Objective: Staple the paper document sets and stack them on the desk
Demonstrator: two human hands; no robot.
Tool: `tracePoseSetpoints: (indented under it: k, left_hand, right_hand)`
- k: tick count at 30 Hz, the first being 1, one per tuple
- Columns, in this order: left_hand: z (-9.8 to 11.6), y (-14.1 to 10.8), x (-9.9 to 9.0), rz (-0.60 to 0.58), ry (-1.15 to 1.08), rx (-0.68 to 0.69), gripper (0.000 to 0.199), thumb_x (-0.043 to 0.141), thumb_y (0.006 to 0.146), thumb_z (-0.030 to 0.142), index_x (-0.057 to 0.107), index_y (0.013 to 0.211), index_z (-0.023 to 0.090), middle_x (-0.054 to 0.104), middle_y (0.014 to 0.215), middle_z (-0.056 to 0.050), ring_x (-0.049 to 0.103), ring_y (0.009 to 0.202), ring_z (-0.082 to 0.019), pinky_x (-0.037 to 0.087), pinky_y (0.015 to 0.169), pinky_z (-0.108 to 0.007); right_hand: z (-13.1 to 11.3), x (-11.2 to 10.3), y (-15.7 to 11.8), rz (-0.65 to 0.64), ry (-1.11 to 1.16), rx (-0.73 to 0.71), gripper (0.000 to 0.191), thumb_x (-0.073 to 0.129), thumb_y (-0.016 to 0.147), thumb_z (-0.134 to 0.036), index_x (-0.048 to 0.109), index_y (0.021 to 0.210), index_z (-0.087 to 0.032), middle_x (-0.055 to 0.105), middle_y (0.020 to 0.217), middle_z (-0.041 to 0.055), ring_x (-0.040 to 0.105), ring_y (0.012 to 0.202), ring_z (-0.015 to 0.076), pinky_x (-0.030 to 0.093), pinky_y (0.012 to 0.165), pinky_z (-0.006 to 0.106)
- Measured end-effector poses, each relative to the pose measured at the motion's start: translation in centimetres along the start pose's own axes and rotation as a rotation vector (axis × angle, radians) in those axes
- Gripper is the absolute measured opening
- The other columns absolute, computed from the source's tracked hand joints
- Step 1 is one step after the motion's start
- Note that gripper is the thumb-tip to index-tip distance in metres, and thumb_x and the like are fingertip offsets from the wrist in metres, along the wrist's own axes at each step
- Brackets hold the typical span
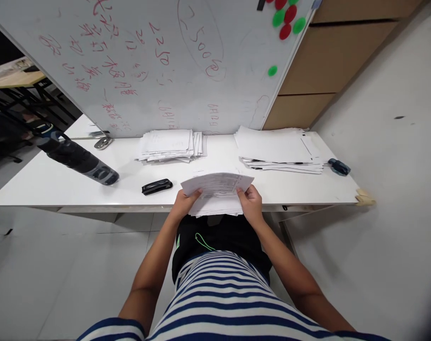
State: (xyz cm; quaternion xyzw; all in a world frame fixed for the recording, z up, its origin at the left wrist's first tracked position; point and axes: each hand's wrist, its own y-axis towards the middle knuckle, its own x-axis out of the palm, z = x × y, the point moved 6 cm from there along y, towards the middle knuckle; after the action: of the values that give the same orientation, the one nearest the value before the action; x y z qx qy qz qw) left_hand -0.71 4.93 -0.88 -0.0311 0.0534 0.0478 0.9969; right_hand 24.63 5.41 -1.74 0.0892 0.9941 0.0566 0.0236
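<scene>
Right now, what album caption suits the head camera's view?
Left hand and right hand hold printed white paper sheets at a long white table, near a glossy black stapler.

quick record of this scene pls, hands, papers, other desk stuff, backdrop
left hand: grips left edge of papers, thumb on top
right hand: grips right edge, thumb on top
paper stacks: left stack, right stack, both on desk
left side: bottle, mouse, black stapler
right side: small dark blue item, type unclear
backdrop: whiteboard with red writing, red and green magnets
</scene>
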Motion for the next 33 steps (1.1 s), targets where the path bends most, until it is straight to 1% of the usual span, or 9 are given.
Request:
tracePoseSetpoints:
  k: [6, 9, 14, 17, 19, 22, 25, 30, 33]
  left_hand:
    - [0.2, -0.7, -0.2, 0.034, 0.047, -0.028, 0.037, 0.077, 0.072, 0.049, 0.076, 0.095, 0.019, 0.075, 0.103, -0.007, 0.065, 0.105, -0.032, 0.050, 0.094, -0.046]
    - [0.4, -1.3, -1.7, 0.075, 0.048, -0.059, 0.040, 0.077, 0.070, 0.050, 0.075, 0.093, 0.018, 0.076, 0.097, -0.007, 0.067, 0.096, -0.030, 0.052, 0.083, -0.040]
    - [0.9, -2.1, -7.5, 0.254, 0.113, -0.016, 0.053, 0.070, 0.077, 0.055, 0.068, 0.117, 0.021, 0.072, 0.083, -0.005, 0.065, 0.076, -0.022, 0.051, 0.073, -0.035]
    - [1.9, -1.4, -11.7, 0.363, 0.506, 0.158, 0.053, 0.065, 0.081, 0.053, 0.063, 0.126, 0.025, 0.071, 0.104, -0.009, 0.062, 0.101, -0.028, 0.046, 0.090, -0.040]
    - [1.8, -0.2, -13.1, 0.298, 0.769, 0.249, 0.058, 0.070, 0.078, 0.048, 0.060, 0.130, 0.024, 0.062, 0.127, -0.013, 0.049, 0.124, -0.036, 0.038, 0.102, -0.046]
    - [0.2, 1.5, -14.6, 0.210, 0.933, 0.214, 0.052, 0.067, 0.081, 0.044, 0.061, 0.128, 0.023, 0.061, 0.126, -0.016, 0.050, 0.121, -0.037, 0.039, 0.098, -0.046]
    - [-1.0, 2.0, -15.4, 0.200, 0.927, 0.173, 0.038, 0.059, 0.087, 0.043, 0.063, 0.119, 0.024, 0.065, 0.116, -0.012, 0.055, 0.111, -0.032, 0.042, 0.092, -0.042]
    - [-1.5, 1.5, -15.3, 0.168, 0.884, 0.267, 0.031, 0.059, 0.087, 0.041, 0.063, 0.115, 0.027, 0.064, 0.122, -0.008, 0.044, 0.133, -0.032, 0.028, 0.112, -0.047]
    - [-1.8, 1.5, -15.5, 0.161, 0.840, 0.288, 0.032, 0.061, 0.086, 0.040, 0.064, 0.115, 0.026, 0.064, 0.123, -0.009, 0.042, 0.137, -0.032, 0.025, 0.115, -0.048]
  right_hand:
    - [-0.3, -0.7, -0.6, 0.023, -0.248, -0.047, 0.027, 0.056, 0.088, -0.048, 0.064, 0.094, -0.022, 0.069, 0.085, 0.0031, 0.063, 0.082, 0.0212, 0.050, 0.081, 0.035]
    - [-0.7, -0.4, -1.1, -0.082, -0.245, -0.004, 0.026, 0.060, 0.086, -0.048, 0.065, 0.093, -0.024, 0.069, 0.081, 0.0029, 0.063, 0.078, 0.0215, 0.052, 0.076, 0.035]
    - [-0.4, 1.0, -2.0, -0.249, 0.058, 0.245, 0.030, 0.066, 0.082, -0.046, 0.066, 0.101, -0.024, 0.074, 0.098, 0.0037, 0.069, 0.086, 0.0231, 0.055, 0.081, 0.038]
    - [-0.1, 2.1, -1.9, -0.264, 0.074, 0.318, 0.031, 0.067, 0.079, -0.043, 0.067, 0.101, -0.021, 0.075, 0.099, 0.0046, 0.070, 0.087, 0.0242, 0.056, 0.082, 0.040]
    - [0.1, 3.1, -1.6, -0.278, 0.027, 0.319, 0.032, 0.066, 0.079, -0.041, 0.068, 0.103, -0.020, 0.075, 0.099, 0.0057, 0.070, 0.090, 0.0254, 0.055, 0.083, 0.041]
    - [0.1, 4.8, -1.0, -0.301, -0.072, 0.285, 0.031, 0.064, 0.079, -0.040, 0.069, 0.101, -0.020, 0.076, 0.097, 0.0060, 0.069, 0.093, 0.0273, 0.055, 0.084, 0.041]
    - [0.1, 6.1, -0.8, -0.309, -0.140, 0.256, 0.028, 0.062, 0.079, -0.040, 0.070, 0.097, -0.020, 0.076, 0.093, 0.0051, 0.069, 0.091, 0.0275, 0.054, 0.082, 0.041]
    - [0.4, 6.9, -1.0, -0.295, -0.159, 0.271, 0.026, 0.061, 0.080, -0.038, 0.071, 0.096, -0.021, 0.076, 0.095, 0.0050, 0.069, 0.091, 0.0271, 0.054, 0.078, 0.039]
    - [0.4, 7.6, -1.3, -0.319, -0.113, 0.287, 0.028, 0.061, 0.081, -0.038, 0.071, 0.100, -0.021, 0.076, 0.101, 0.0057, 0.069, 0.095, 0.0268, 0.055, 0.081, 0.039]
